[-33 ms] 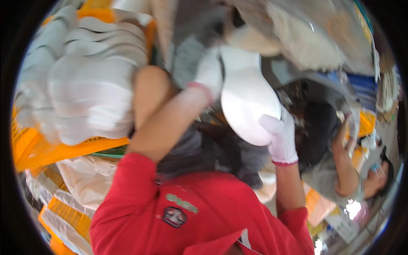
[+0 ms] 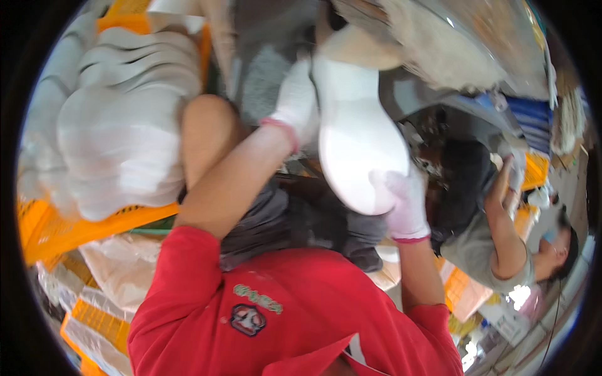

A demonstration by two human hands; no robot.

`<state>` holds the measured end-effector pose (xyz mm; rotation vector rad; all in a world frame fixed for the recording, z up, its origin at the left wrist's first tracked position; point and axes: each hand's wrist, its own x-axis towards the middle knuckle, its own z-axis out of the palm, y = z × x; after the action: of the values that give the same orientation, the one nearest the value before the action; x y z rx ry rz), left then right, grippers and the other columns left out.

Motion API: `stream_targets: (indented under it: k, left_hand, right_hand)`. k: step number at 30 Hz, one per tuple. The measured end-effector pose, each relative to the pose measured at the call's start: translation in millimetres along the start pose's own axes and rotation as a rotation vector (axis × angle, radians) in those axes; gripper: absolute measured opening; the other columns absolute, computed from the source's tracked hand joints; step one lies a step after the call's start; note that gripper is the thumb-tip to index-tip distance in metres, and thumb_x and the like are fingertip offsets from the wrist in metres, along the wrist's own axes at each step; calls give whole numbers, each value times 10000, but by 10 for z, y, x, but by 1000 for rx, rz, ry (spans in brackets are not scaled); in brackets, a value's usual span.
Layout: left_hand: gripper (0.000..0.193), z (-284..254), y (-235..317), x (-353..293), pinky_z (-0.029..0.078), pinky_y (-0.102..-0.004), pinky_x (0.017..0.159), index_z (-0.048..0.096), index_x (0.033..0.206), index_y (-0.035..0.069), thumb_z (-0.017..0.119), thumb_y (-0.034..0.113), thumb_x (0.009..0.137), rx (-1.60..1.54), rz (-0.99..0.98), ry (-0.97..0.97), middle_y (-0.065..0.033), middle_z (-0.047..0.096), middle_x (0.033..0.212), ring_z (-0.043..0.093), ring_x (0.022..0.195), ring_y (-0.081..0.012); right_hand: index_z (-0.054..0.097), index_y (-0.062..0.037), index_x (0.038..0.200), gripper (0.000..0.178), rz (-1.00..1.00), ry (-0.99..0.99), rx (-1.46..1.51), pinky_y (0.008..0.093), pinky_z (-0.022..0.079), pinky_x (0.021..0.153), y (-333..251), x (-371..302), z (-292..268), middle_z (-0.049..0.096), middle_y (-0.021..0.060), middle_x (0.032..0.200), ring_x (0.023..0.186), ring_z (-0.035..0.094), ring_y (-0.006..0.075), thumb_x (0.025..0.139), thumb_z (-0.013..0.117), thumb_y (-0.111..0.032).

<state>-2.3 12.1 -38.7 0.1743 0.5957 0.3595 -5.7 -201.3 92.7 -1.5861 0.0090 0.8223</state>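
A white shoe sole (image 2: 357,144) is held out in front of me, its far narrow end against a tan rounded wheel-like thing (image 2: 360,47). My right hand (image 2: 402,203), in a white knit glove, closes on the sole's near wide end with the thumb over its face. Along the sole's left edge lies my gloved left hand (image 2: 298,103), its fingers toward the far end; the fingertips are blurred and partly hidden. To my left, many white soles (image 2: 125,125) are stacked in rows in a yellow crate (image 2: 103,227).
A pale dusty plastic sheet or bag (image 2: 439,44) hangs at the upper right. Farther right sits another person (image 2: 495,250) with gloved hands, near a yellow crate (image 2: 537,169). More yellow crates (image 2: 100,323) with clear plastic stand at lower left.
The whole view has shifted slightly, so most things sit a little farther left. Both hands keep about the same places on the sole, which stays by the tan wheel-like thing.
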Motion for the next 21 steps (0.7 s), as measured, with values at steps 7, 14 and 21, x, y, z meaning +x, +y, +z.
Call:
stream_targets:
  k: [7,14,21]
  left_hand:
    - [478,-88,-48,212,573,-411,1056,679,1361,63,506,462,1163,838,337,-224,-138,726,1285,697,1174,-286]
    - [421,-188,1263,-1706,576,-416,912,767,1073,90,594,472,1113,1530,381,-324,-121,725,984,691,883,-316]
    - [596,-314,4429,-2503,580,-411,976,699,1263,-44,611,519,1090,1534,1324,1142,-204,749,1034,718,1028,-371]
  right_hand:
    - [686,69,1368,492,-355,39,-408,354,571,1014,297,216,5,764,127,1216,1120,719,209,940,723,-171]
    - [712,47,1373,472,-434,79,-774,374,556,1056,412,340,-230,764,153,1282,1186,716,261,986,734,-221]
    - [737,25,1379,457,-261,196,-1098,394,541,1098,560,-343,-1031,764,180,1347,1251,712,313,1032,745,-270]
